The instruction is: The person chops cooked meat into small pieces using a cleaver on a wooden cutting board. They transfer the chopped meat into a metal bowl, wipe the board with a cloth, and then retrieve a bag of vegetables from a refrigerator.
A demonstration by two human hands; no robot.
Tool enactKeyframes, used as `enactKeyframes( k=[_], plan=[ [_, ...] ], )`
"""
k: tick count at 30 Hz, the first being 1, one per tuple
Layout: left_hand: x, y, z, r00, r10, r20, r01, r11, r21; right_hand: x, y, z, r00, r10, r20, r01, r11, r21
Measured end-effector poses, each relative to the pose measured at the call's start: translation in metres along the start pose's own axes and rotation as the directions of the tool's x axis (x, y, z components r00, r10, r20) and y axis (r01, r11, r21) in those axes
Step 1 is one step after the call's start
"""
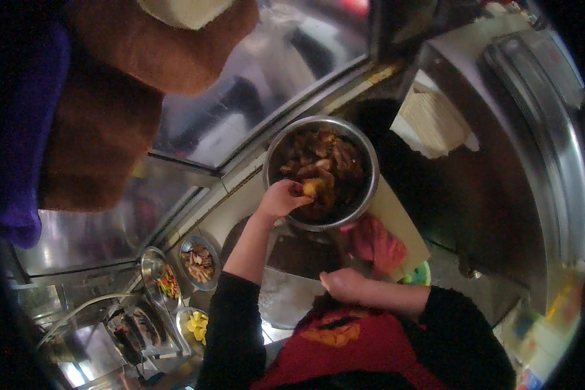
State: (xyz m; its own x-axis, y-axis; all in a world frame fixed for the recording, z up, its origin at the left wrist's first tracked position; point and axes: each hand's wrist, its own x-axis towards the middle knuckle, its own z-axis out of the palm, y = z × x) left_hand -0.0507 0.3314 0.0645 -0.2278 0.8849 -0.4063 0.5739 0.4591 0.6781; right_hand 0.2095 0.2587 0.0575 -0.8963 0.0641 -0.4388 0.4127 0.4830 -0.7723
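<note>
My left hand reaches over the near left rim of a round steel bowl. Its thumb and fingers pinch a yellowish piece of food. Dark brown, glossy chunks that look like meat fill much of the bowl. My right hand is curled in front of the red apron, its fingers mostly hidden. Beside it is a dark, flat, rectangular thing, possibly a cleaver blade; whether the hand grips it is unclear. A crumpled pink-red plastic bag or cloth lies below the bowl.
At lower left stand a steel dish of sliced food, a bowl with red and green pieces and a bowl of yellow chunks. Steel panels border the upper left. A large curved metal rim runs along the right.
</note>
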Motion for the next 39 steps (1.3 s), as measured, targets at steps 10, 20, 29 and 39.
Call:
enactKeyframes(
  k=[10, 20, 29, 39],
  plan=[
    [0.071, 0.011, -0.006, 0.935, 0.340, -0.098, -0.345, 0.938, -0.041, 0.008, 0.009, 0.006, 0.998, 0.034, 0.052, -0.036, 0.998, 0.043],
    [0.126, 0.040, 0.021, 0.954, 0.294, -0.055, -0.179, 0.709, 0.682, 0.008, 0.004, -0.010, 0.988, 0.091, 0.124, -0.103, 0.990, 0.095],
    [0.093, 0.031, -0.028, 0.978, 0.134, -0.162, -0.126, 0.990, 0.061, 0.017, 0.025, 0.017, 0.999, 0.035, -0.010, -0.033, 0.985, 0.167],
    [0.055, 0.022, -0.053, 0.978, 0.090, -0.186, -0.206, 0.506, -0.838, 0.009, 0.015, 0.005, 1.000, -0.011, -0.027, 0.013, 0.999, 0.053]
  ],
)
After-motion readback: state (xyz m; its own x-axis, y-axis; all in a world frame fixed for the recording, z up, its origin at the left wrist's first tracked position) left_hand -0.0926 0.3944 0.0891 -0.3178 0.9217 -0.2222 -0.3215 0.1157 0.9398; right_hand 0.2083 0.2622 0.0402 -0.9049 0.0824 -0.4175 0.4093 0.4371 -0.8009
